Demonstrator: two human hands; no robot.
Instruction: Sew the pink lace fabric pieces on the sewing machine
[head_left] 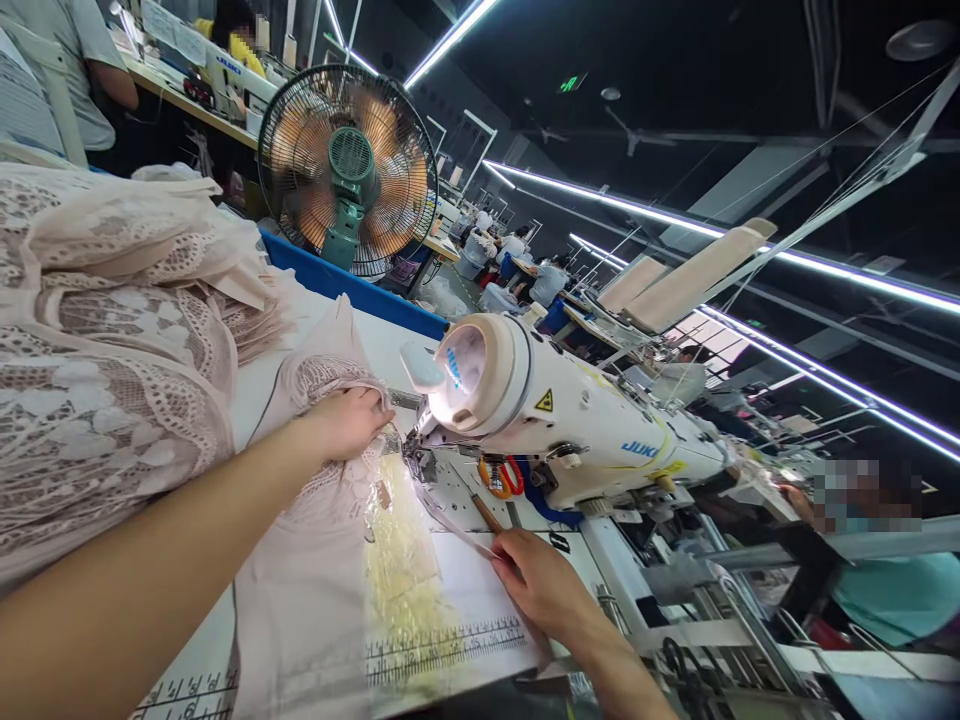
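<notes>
- Gripping pink lace fabric beside the sewing machine foot: left hand, fingers curled tight on it.
- Right hand: resting on a narrow strip; grasp unclear.
- Needle: lost in glare.

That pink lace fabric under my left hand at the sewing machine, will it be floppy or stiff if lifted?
Probably floppy: the pink lace fabric bunches into folds under the left hand. Likely light, being thin openwork. It may snag, since its holes lie near the sewing machine.
</notes>
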